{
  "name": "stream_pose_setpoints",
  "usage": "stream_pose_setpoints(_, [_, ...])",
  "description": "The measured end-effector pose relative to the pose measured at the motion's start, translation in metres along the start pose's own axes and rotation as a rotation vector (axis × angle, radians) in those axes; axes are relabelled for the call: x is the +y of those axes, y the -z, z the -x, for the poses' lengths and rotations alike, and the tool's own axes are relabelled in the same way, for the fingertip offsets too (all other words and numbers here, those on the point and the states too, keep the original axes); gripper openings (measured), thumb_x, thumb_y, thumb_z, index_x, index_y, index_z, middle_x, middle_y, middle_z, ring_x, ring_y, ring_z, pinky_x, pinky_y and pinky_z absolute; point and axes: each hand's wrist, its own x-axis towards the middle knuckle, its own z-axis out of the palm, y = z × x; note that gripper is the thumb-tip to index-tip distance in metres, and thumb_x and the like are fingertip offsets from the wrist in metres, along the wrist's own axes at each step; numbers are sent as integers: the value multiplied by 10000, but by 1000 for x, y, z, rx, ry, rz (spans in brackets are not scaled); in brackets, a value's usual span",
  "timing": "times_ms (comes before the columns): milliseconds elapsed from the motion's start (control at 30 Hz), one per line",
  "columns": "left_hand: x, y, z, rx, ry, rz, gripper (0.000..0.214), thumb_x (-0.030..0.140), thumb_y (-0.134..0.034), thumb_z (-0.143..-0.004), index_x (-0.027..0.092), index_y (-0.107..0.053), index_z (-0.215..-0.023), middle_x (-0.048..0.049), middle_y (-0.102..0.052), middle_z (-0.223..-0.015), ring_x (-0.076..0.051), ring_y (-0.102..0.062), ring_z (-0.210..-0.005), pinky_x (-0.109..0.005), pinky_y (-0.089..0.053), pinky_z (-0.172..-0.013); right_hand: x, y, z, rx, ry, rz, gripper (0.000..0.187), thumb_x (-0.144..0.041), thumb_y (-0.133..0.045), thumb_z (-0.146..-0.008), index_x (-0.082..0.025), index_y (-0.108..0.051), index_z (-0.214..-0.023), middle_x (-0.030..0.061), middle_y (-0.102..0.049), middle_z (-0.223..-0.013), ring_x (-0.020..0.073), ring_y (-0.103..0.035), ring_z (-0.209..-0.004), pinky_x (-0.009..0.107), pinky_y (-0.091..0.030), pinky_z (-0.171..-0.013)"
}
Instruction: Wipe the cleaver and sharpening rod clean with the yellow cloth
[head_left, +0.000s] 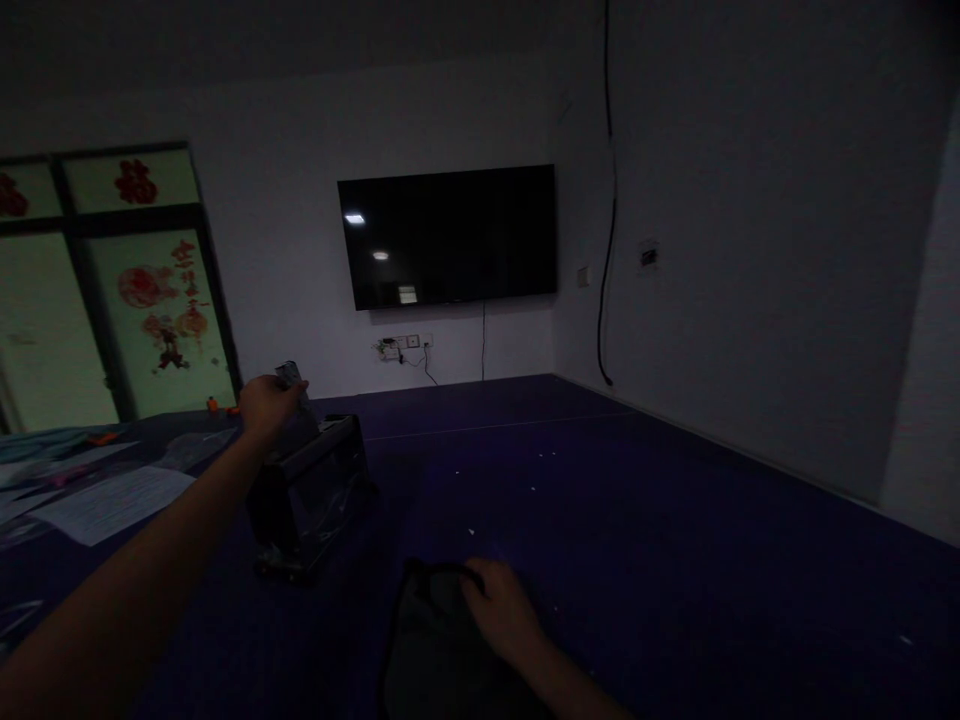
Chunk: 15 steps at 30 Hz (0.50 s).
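My left hand (270,402) is stretched out to the left, closed on a greyish flat piece (289,375) whose kind I cannot make out. This piece is just above a black open-framed stand (307,462) with clear plastic hanging inside it. In front of me, my right hand (504,605) grips the black rim of a dark bag (439,640). The bag has a black loop or strap along its top edge. Its lower part runs out of view, and the dim light hides its details.
White sheets (120,502) and plastic wrappings lie at the left on the dark blue surface (622,560). Small white scraps are scattered over it. A television (450,238) hangs on the far wall above sockets and cables. A black cable (606,290) runs down the right wall.
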Motion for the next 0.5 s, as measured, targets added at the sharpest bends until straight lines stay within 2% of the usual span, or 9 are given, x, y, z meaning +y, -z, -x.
stream_pose_setpoints(200, [16, 26, -17, 61, -20, 31, 367, 447, -586, -725, 85, -639, -709, -65, -628, -674, -216, -578, -733, -262, -367, -611, -4, 1, 2, 13, -22, -14, 238, -230, -442, -798, -198, -675, -836, 59, -691, -880, 203, -609, -868, 276, -386, -767])
stream_pose_setpoints(367, [23, 45, -29, 116, -5, 107, 372, 428, -599, -726, 61, -652, -761, -37, -614, -652, -178, -547, -698, -250, -381, -626, -9, 3, 4, -10, -2, -14, 255, -207, -415, -804, -185, -669, -801, 60, -691, -832, 192, -618, -808, 270, -390, -730])
stream_pose_setpoints(500, [29, 60, -44, 177, 1, 198, 330, 365, -625, -715, 38, -647, -752, -36, -609, -656, -188, -550, -728, -288, -407, -697, -7, 3, 3, 11, 3, -26, 254, -212, -416, -800, -182, -668, -805, 62, -688, -828, 198, -617, -814, 278, -394, -738])
